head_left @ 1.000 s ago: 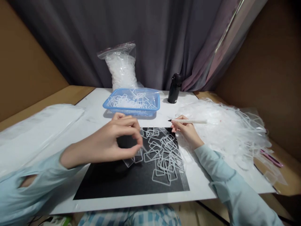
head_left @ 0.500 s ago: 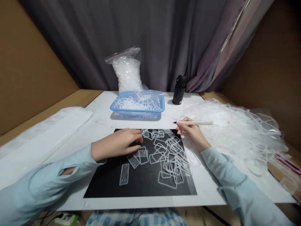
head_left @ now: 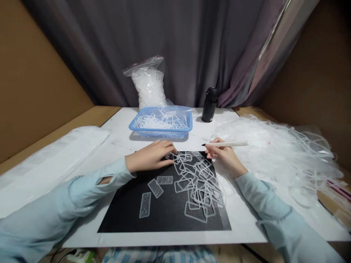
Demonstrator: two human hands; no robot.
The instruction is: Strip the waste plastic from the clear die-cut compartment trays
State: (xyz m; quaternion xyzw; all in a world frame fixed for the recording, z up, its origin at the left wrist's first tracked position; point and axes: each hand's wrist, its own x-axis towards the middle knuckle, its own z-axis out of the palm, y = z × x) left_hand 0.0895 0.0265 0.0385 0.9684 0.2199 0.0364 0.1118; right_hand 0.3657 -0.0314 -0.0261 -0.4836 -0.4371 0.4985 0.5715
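**Asker:** What has just shifted on the black sheet?

**Describer:** The person's bare left hand, coming from a pale blue sleeve, has moved away from the loose pieces to the upper left edge of a tangled pile of clear rectangular plastic frames. Two frames that overlapped now lie apart, leaving three separate clear rectangular plastic frames on the open black, close together but apparently not touching.

**Asker:** Is the left hand holding anything?

**Describer:** Its fingers curve down at the pile's edge. They may touch a frame, but the view there is poor, so whether they grasp one cannot be told.

**Asker:** And the right hand?

**Describer:** The right hand is closed around a slim white pen with a black pointed tip, just above the pile's top right corner.

**Asker:** What lies around them?

**Describer:** The pile rests on a matte black rectangular sheet atop a white board. Farther off sit a blue plastic mesh basket of frames, a black bottle, and a clear zip bag of frames, before a grey curtain.
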